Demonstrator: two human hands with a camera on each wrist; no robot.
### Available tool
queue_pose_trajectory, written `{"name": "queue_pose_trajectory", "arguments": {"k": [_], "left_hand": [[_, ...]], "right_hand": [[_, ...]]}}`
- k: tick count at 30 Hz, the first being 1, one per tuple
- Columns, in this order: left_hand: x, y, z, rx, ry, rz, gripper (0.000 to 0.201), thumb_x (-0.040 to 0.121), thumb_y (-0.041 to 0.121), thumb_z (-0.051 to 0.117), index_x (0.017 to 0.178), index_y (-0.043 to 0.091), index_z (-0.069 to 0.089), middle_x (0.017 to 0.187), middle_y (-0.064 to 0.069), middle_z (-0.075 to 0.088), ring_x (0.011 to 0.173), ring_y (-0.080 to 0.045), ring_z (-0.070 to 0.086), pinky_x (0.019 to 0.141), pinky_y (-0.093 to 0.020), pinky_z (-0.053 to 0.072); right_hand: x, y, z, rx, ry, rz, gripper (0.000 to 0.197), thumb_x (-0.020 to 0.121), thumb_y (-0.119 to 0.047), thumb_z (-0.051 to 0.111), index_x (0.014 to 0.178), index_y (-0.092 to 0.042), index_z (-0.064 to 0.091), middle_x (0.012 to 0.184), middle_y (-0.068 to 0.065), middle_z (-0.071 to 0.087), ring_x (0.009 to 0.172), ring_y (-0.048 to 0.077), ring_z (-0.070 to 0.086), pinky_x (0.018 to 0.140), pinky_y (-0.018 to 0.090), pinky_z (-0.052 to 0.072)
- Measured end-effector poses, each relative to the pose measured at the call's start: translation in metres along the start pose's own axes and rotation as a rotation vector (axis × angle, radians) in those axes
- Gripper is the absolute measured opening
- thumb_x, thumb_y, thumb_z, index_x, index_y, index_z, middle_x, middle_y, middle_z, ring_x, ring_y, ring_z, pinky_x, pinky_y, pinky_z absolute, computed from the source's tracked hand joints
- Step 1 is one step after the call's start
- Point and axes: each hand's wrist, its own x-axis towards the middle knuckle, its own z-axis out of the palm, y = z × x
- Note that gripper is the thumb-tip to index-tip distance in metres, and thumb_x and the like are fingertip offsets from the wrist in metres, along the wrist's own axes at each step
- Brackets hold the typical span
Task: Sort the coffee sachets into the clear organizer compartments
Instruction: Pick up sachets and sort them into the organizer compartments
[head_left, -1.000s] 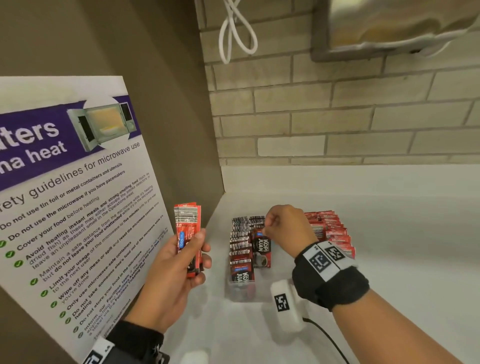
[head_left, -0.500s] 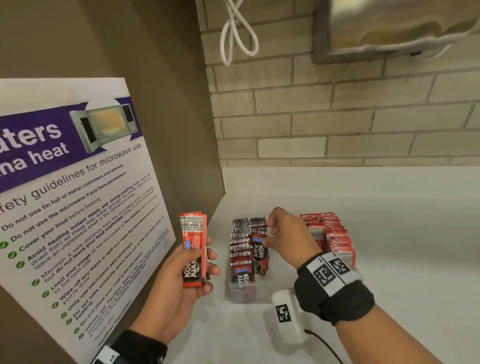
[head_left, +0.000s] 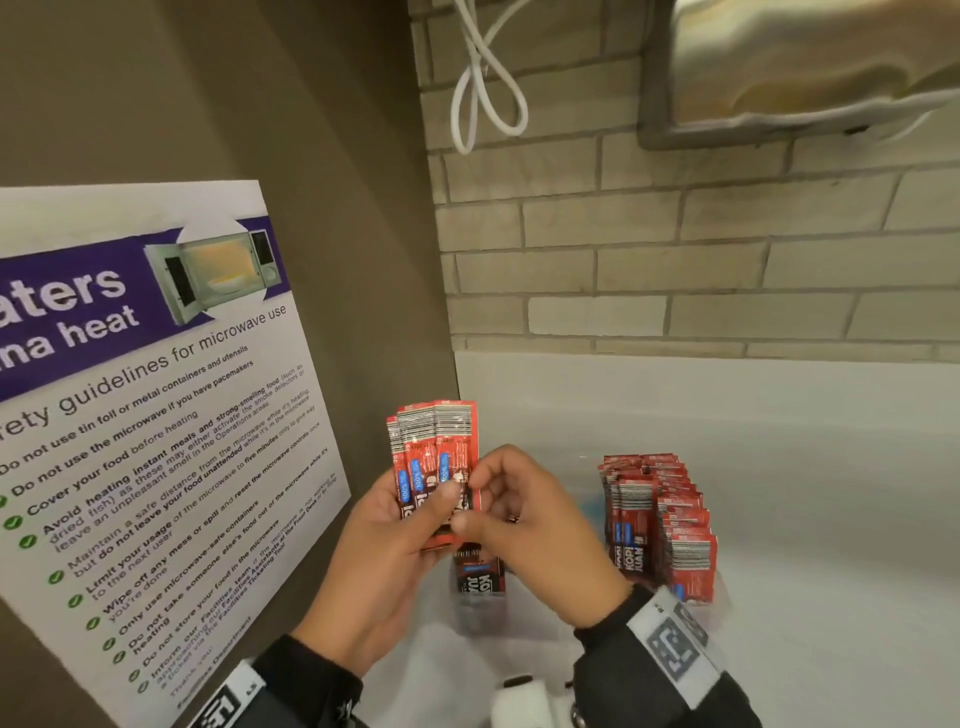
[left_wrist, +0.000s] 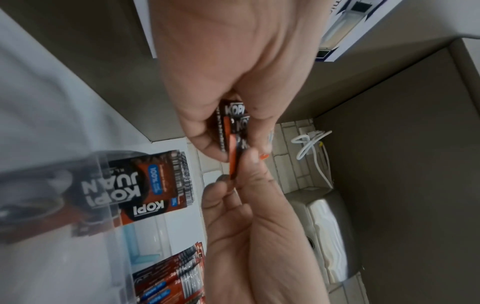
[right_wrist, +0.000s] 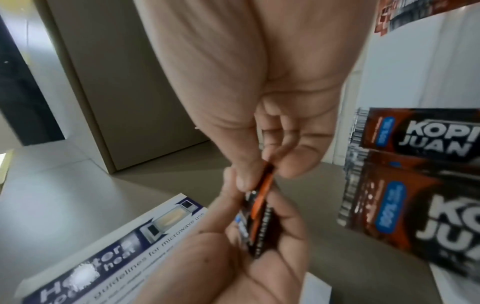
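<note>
My left hand (head_left: 415, 525) grips a fanned bunch of red coffee sachets (head_left: 436, 452), held upright above the counter's left end. My right hand (head_left: 483, 512) has come against it and pinches the lower edge of the rightmost sachet between thumb and forefinger. The left wrist view shows that pinch on the sachet (left_wrist: 233, 164), and the right wrist view shows the sachet (right_wrist: 265, 185) edge-on. The clear organizer (head_left: 719, 605) stands on the counter. Its right compartment holds a row of sachets (head_left: 660, 525). My hands mostly hide the left row (head_left: 478, 577).
A microwave-guidelines poster (head_left: 156, 415) leans on the brown side wall at the left. Behind the white counter (head_left: 831, 493) is a brick wall with a looped white cable (head_left: 483, 88) and a steel dispenser (head_left: 805, 67) overhead.
My right hand has left the organizer's left row and moved left and up to the bunch. My left hand has raised the bunch, which is now fanned out.
</note>
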Motion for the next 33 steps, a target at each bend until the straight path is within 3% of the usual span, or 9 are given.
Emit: {"name": "queue_pose_trajectory", "arguments": {"k": [6, 10, 13, 16, 19, 23, 27, 30, 33], "left_hand": [[0.002, -0.001, 0.004, 0.017, 0.038, 0.031, 0.024, 0.084, 0.018, 0.059, 0.106, 0.011, 0.063, 0.102, -0.011, 0.073, 0.086, -0.018, 0.069, 0.074, -0.031, 0.053], [0.006, 0.002, 0.006, -0.015, 0.069, 0.049, 0.022, 0.083, 0.019, 0.058, 0.102, 0.01, 0.063, 0.097, -0.009, 0.074, 0.082, -0.015, 0.07, 0.071, -0.03, 0.056], [0.004, 0.009, 0.007, -0.056, 0.036, 0.067, 0.028, 0.08, 0.024, 0.058, 0.103, 0.01, 0.065, 0.09, -0.011, 0.072, 0.078, -0.017, 0.069, 0.069, -0.027, 0.058], [0.004, 0.012, 0.006, -0.07, 0.034, 0.085, 0.023, 0.081, 0.021, 0.057, 0.1, 0.01, 0.065, 0.086, -0.009, 0.073, 0.077, -0.017, 0.07, 0.064, -0.026, 0.058], [0.006, 0.014, 0.009, -0.059, 0.068, 0.11, 0.011, 0.087, 0.013, 0.056, 0.095, 0.012, 0.063, 0.079, -0.006, 0.071, 0.071, -0.015, 0.068, 0.065, -0.028, 0.059], [0.006, 0.016, 0.013, -0.069, 0.057, 0.108, 0.018, 0.082, 0.014, 0.059, 0.099, 0.009, 0.063, 0.088, -0.011, 0.073, 0.074, -0.019, 0.07, 0.066, -0.031, 0.06], [0.002, 0.02, 0.004, -0.059, 0.082, 0.146, 0.024, 0.082, 0.015, 0.058, 0.105, 0.007, 0.062, 0.096, -0.008, 0.073, 0.083, -0.017, 0.07, 0.065, -0.031, 0.059], [0.0, 0.017, 0.001, 0.064, 0.085, 0.136, 0.017, 0.088, 0.005, 0.056, 0.104, 0.009, 0.062, 0.092, -0.008, 0.074, 0.081, -0.016, 0.07, 0.066, -0.03, 0.059], [-0.006, 0.009, 0.003, 0.197, 0.015, 0.091, 0.021, 0.086, 0.0, 0.059, 0.101, 0.014, 0.062, 0.082, -0.006, 0.073, 0.072, -0.013, 0.069, 0.06, -0.026, 0.057]], "right_hand": [[0.003, -0.002, -0.009, 0.141, 0.19, -0.067, 0.026, 0.079, 0.003, 0.066, 0.091, -0.014, 0.05, 0.071, 0.006, 0.053, 0.066, 0.017, 0.051, 0.069, 0.044, 0.05], [-0.001, -0.002, -0.008, -0.204, 0.278, -0.306, 0.024, 0.078, 0.002, 0.06, 0.088, -0.02, 0.053, 0.069, -0.012, 0.043, 0.062, 0.002, 0.046, 0.058, 0.012, 0.039], [-0.002, 0.0, -0.005, -0.415, 0.169, -0.376, 0.019, 0.082, -0.021, 0.059, 0.101, -0.019, 0.061, 0.087, -0.019, 0.04, 0.078, -0.007, 0.047, 0.068, 0.004, 0.036], [-0.002, -0.001, -0.01, -0.368, 0.112, -0.31, 0.036, 0.079, -0.047, 0.053, 0.105, -0.026, 0.068, 0.099, -0.015, 0.041, 0.097, 0.0, 0.048, 0.084, 0.01, 0.04], [-0.004, -0.005, -0.009, -0.26, 0.108, -0.288, 0.018, 0.081, -0.025, 0.063, 0.098, -0.031, 0.063, 0.101, -0.009, 0.047, 0.095, 0.004, 0.053, 0.081, 0.021, 0.049], [-0.003, -0.012, -0.013, 0.145, 0.163, -0.113, 0.03, 0.081, 0.006, 0.063, 0.092, -0.02, 0.055, 0.081, -0.002, 0.062, 0.069, 0.013, 0.059, 0.061, 0.027, 0.053], [-0.003, -0.016, -0.03, 0.128, 0.241, -0.109, 0.034, 0.081, 0.005, 0.063, 0.087, -0.028, 0.065, 0.079, -0.006, 0.066, 0.071, 0.018, 0.057, 0.065, 0.032, 0.049], [-0.003, -0.016, -0.037, 0.116, 0.299, -0.12, 0.04, 0.082, 0.002, 0.063, 0.095, -0.036, 0.065, 0.08, 0.004, 0.063, 0.075, 0.018, 0.056, 0.071, 0.034, 0.048], [-0.002, -0.02, -0.035, 0.427, 0.358, -0.104, 0.03, 0.08, 0.006, 0.063, 0.097, -0.02, 0.062, 0.071, -0.001, 0.065, 0.068, 0.008, 0.061, 0.066, 0.024, 0.05]]}}
